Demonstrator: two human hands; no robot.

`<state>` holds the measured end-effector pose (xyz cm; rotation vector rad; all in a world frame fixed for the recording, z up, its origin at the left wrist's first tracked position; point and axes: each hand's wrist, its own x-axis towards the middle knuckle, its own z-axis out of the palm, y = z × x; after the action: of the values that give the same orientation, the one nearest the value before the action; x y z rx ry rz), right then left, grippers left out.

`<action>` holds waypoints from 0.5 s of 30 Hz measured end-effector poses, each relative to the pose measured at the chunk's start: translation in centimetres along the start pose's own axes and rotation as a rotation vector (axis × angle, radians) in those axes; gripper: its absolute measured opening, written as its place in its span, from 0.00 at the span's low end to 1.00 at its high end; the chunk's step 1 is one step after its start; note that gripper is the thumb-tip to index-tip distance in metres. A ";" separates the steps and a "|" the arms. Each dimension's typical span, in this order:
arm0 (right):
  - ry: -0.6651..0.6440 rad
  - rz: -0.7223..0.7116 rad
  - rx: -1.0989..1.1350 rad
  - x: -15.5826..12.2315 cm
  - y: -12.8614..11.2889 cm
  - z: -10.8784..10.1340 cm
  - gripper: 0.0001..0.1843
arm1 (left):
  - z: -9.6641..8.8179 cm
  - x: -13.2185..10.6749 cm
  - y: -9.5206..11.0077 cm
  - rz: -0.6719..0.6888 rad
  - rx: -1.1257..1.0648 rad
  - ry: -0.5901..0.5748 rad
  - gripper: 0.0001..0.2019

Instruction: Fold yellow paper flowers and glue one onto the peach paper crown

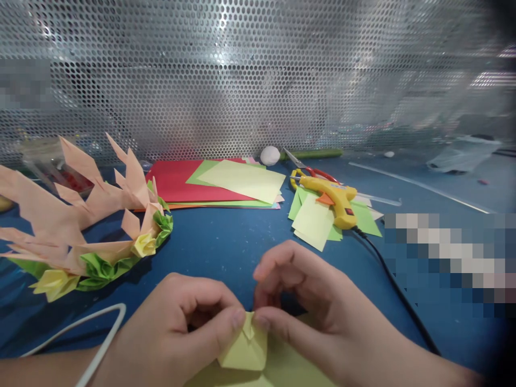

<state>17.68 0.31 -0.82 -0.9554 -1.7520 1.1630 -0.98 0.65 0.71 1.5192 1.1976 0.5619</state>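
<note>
A small folded piece of yellow paper (244,352) is pinched at its upper end between my two hands, low in the middle of the view. My left hand (185,322) is closed on its left upper edge, the thumb lying on the front. On the right upper edge sits the thumb of my right hand (306,306), whose fingers curl above and behind it. A narrow pleat shows between the two thumbs. Larger pale yellow paper (298,365) lies underneath, partly covered by my right hand.
At left stands a peach origami wreath (60,215) with green and yellow paper flowers. Coloured sheets (177,180) lie at the back. A yellow glue gun (332,199) rests on small paper pieces, near scissors (298,160). Its black cord (397,287) runs forward; a white cable (108,338) crosses my left arm.
</note>
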 end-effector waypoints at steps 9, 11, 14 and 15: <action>0.096 -0.466 -0.299 -1.0 0.5 0.0 0.13 | -0.3 0.1 -0.5 -0.014 -0.130 -0.094 0.08; 0.094 -0.495 -0.373 -1.0 0.4 0.0 0.15 | -0.3 0.0 -0.7 -0.023 -0.234 -0.096 0.11; 0.090 -0.471 -0.540 -1.4 0.4 0.1 0.12 | -0.3 -0.1 -1.1 -0.034 -0.427 -0.115 0.14; 0.101 -0.455 -0.575 -1.6 0.5 0.1 0.10 | -0.3 -0.2 -1.2 -0.033 -0.480 -0.127 0.15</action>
<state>18.31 -1.05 -1.63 -0.8441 -2.1196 0.3182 -1.71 0.53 -0.23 1.1071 0.9071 0.6652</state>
